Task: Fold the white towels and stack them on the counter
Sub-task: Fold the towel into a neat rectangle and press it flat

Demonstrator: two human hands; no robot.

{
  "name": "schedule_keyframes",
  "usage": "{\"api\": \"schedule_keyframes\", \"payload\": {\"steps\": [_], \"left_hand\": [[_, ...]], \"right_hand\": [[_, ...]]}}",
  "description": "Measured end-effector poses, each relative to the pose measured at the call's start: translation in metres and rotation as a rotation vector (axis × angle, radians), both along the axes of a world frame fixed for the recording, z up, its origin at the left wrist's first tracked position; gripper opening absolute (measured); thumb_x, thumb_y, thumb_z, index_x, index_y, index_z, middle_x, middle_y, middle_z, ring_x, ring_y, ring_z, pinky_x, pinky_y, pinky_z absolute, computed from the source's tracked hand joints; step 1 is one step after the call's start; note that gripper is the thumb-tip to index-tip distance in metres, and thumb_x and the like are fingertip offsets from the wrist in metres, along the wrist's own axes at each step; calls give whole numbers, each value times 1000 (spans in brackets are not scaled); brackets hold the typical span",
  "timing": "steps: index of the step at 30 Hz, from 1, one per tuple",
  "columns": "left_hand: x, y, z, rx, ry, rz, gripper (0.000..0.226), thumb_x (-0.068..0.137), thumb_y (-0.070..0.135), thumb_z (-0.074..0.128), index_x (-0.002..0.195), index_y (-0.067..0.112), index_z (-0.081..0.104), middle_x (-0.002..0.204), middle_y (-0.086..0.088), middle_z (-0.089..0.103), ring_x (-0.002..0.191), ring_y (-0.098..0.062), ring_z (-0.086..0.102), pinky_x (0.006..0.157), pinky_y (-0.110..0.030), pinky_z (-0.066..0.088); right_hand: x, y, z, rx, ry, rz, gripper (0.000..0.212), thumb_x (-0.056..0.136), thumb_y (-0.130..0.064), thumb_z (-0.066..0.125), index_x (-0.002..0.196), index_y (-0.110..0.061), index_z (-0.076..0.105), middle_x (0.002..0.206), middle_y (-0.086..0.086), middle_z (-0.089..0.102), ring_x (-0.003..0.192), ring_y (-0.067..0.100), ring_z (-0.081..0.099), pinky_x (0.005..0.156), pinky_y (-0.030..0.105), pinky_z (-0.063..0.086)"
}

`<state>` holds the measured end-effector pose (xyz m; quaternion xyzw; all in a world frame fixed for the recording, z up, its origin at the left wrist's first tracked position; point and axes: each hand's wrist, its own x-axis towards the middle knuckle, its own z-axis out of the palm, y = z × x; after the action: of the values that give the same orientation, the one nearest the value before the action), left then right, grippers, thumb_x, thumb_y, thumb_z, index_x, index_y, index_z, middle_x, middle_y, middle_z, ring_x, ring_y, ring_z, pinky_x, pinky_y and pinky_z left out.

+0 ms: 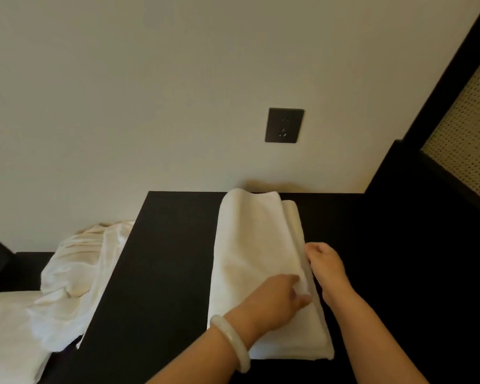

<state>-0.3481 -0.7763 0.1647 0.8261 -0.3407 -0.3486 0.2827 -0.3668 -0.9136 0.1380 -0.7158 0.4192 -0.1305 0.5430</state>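
Left grip (281,296), with a pale bracelet (231,340) on its wrist, pinches the top layer of the folded white towel (244,253) near its right side. Right grip (326,266) curls against that same side; I cannot tell if it holds any cloth. The towel lies long on the black table (164,259), reaching the back edge. More white cloth (75,273) is heaped past the table's left edge.

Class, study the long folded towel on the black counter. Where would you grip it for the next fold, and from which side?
Probably its near short end, from the person's side: the folded towel lies as a long strip running toward the wall. Its layered edges lie on the right, where the left hand pinches them, so catch every layer.
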Motion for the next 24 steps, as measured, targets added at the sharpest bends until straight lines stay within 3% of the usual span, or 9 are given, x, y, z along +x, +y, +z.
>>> {"api": "schedule_keyframes", "payload": {"steps": [3, 6, 8, 11, 14, 16, 19, 22, 24], "left_hand": [[22, 15, -19, -24, -278, 61, 39, 101, 32, 48, 136, 15, 54, 131, -4, 52, 120, -23, 50, 106, -32, 36], [54, 42, -38, 51, -647, 7, 50, 99, 35, 39, 148, 23, 39, 155, 1, 32, 143, -22, 27, 114, -34, 18], [64, 59, -51, 126, -760, -131, 61, 97, 47, 22, 154, 26, 26, 163, 2, 18, 152, -22, 9, 120, -36, 3], [51, 73, -69, 163, -868, -184, 58, 103, 50, 17, 155, 26, 27, 161, -2, 27, 149, -24, 12, 119, -39, 3], [30, 75, -69, 90, -644, -140, 61, 102, 58, 13, 156, 35, -5, 163, 7, -15, 147, -16, -23, 119, -35, -19], [13, 76, -60, 113, -523, -106, 67, 98, 66, 12, 153, 37, -14, 158, 11, -26, 145, -12, -29, 118, -35, -20], [-15, 68, -43, 214, -463, -160, 81, 87, 77, 2, 153, 35, -15, 156, 9, -28, 145, -15, -27, 114, -33, -20], [-36, 50, -26, 265, -374, -292, 109, 56, 78, -9, 155, 32, -13, 161, 5, -22, 148, -19, -21, 112, -32, -15], [-38, 43, -28, 204, -406, -325, 98, 66, 75, -5, 155, 34, -8, 164, 5, -13, 149, -17, -13, 115, -32, -6]], "right_hand": [[-10, -2, -14, -36, 139, 74, 38, 96, -29, 60, 130, -14, 51, 104, -1, 56, 86, 14, 56, 69, 29, 46], [-11, 6, -26, -15, 203, 147, 59, 90, -31, 69, 138, -10, 44, 116, 5, 55, 100, 23, 58, 79, 37, 52], [-7, 7, -33, -91, 227, 152, 63, 86, -26, 74, 139, -11, 45, 125, 8, 57, 110, 28, 58, 92, 44, 52], [2, 5, -31, -89, 210, 193, 64, 85, -15, 74, 142, -14, 46, 130, 9, 56, 115, 29, 57, 99, 46, 49], [11, -4, -24, -64, 210, 285, 67, 86, -7, 72, 146, -16, 44, 134, 8, 55, 119, 28, 55, 101, 43, 47], [21, -10, -19, -103, 228, 387, 68, 85, -5, 72, 145, -20, 46, 136, 5, 55, 122, 26, 54, 102, 41, 46], [42, -17, -9, -192, 261, 616, 68, 82, -2, 72, 143, -23, 50, 138, 0, 55, 127, 20, 52, 107, 40, 43], [68, -13, 0, -228, 251, 911, 64, 83, 4, 69, 140, -24, 54, 129, -12, 57, 124, 10, 53, 98, 21, 43], [84, -2, 5, -218, 259, 1070, 62, 85, 6, 67, 137, -27, 57, 125, -19, 59, 122, 2, 54, 94, 12, 43]]}}
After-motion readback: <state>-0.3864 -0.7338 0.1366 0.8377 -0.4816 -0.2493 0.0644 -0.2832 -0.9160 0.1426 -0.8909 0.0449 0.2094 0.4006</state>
